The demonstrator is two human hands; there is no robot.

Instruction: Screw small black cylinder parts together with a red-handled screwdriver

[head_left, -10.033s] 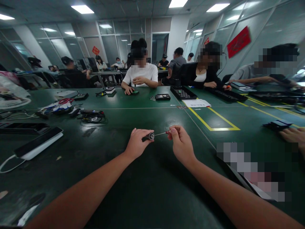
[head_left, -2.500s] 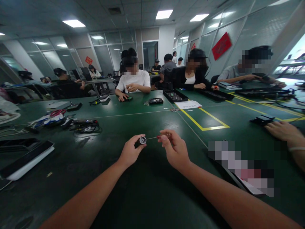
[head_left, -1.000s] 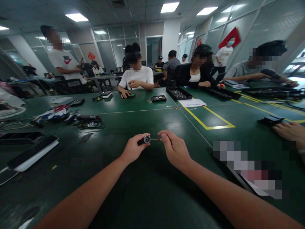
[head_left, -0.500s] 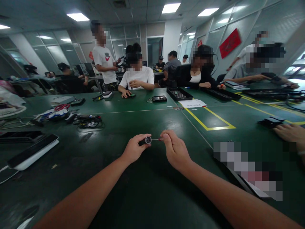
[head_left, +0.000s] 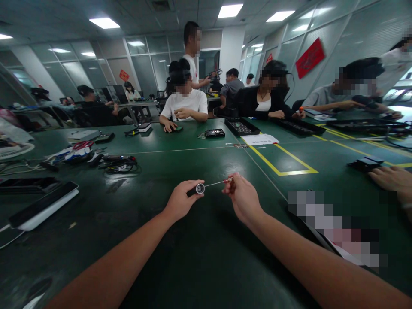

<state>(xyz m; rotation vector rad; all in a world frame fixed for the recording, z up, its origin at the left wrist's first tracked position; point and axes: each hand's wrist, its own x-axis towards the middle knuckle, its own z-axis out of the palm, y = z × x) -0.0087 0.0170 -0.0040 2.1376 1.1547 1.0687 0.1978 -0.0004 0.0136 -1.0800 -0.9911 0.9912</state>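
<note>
Near the middle of the view, my left hand (head_left: 184,201) grips a small dark cylindrical part (head_left: 200,188) with a silvery ring-shaped end that faces me. My right hand (head_left: 243,195) is closed on the red handle of a thin screwdriver (head_left: 215,184). The metal shaft points left and its tip meets the right side of the cylindrical part; whether it goes inside cannot be made out. Both hands are raised over the green table (head_left: 180,270).
On the left lie a black-and-white device (head_left: 45,208), bundled cables (head_left: 119,164) and red-handled scissors (head_left: 83,145). Black trays (head_left: 241,127) stand across the table, where people sit. At right, another person's hand (head_left: 388,178) rests beside a black object (head_left: 365,163).
My right hand has shifted slightly right, showing more of the screwdriver's handle and shaft. My left hand is unmoved. The standing person in the background has moved right.
</note>
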